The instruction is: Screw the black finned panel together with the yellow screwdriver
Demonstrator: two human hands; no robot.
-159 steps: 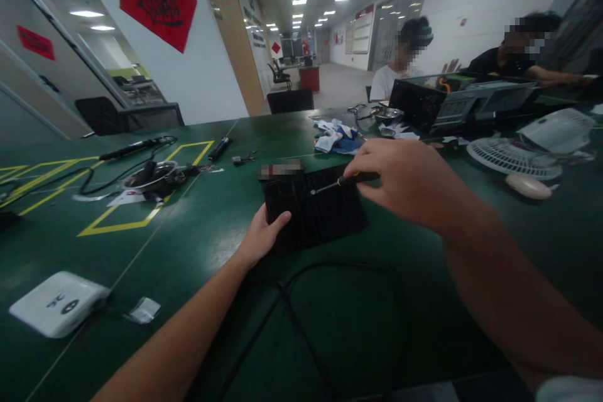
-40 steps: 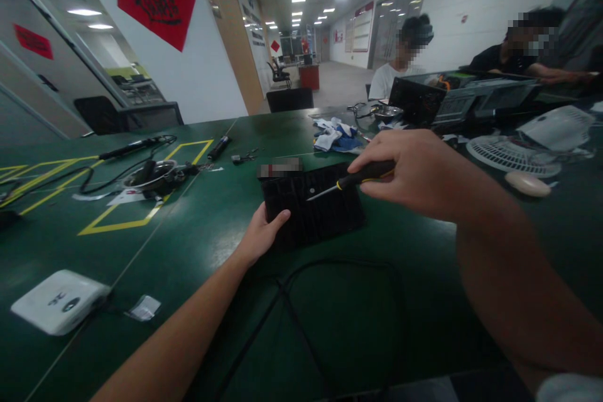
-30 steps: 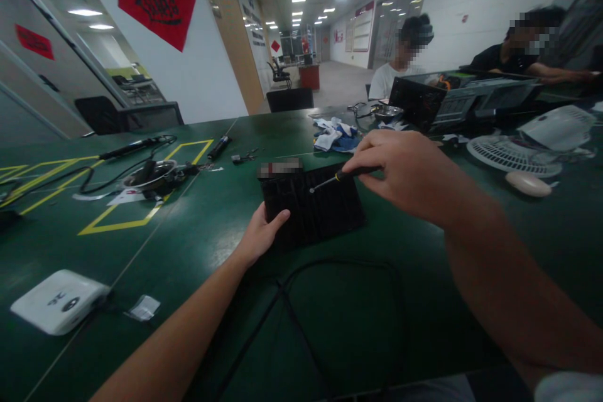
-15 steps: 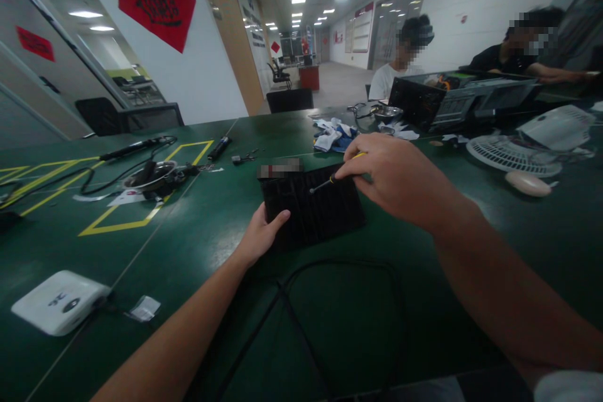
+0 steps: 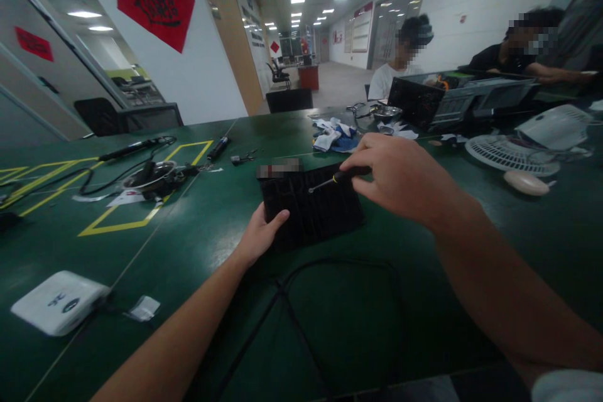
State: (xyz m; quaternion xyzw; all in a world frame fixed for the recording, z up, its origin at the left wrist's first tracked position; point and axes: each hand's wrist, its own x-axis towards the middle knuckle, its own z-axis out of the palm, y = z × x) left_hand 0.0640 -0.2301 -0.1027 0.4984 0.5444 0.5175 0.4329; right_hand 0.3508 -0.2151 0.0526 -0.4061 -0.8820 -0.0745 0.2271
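Observation:
A flat black ribbed device [image 5: 313,210] lies on the green table [image 5: 202,226] in front of me. My left hand [image 5: 259,235] grips its near left edge, thumb on top. My right hand [image 5: 400,179] is closed around a small screwdriver [image 5: 336,177] with a black and yellow handle. The screwdriver's metal tip rests on a screw in the upper middle of the device. A black cable [image 5: 301,289] loops on the table near me.
A white box [image 5: 59,301] and a small packet [image 5: 144,309] lie at my near left. A metal bowl with cables [image 5: 153,177] sits inside yellow tape lines. A white fan grille [image 5: 511,156], a cloth pile [image 5: 334,135] and an open computer case [image 5: 461,100] lie beyond. Two people sit at the far right.
My right hand lifted the screwdriver briefly, then set its tip back on the screw and has been shifting its grip on the handle. My left hand has stayed on the device.

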